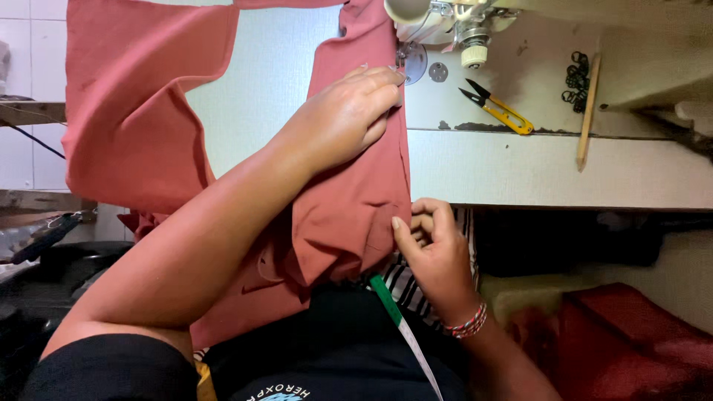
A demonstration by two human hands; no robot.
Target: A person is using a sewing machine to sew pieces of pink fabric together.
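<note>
At frame centre the left hand [349, 119] presses flat on the rust-red fabric [349, 215] while the right hand [434, 249] pinches its lower edge.

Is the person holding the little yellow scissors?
No, the yellow scissors lie alone on the sewing table, while the left hand and right hand are both on the red cloth.

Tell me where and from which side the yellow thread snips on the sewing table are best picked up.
Judging by their pose, grip the yellow thread snips at the yellow handle loop, coming from the right. The black blades point up-left toward the sewing machine, while the handle end lies free on the table, near the wooden stick.
</note>
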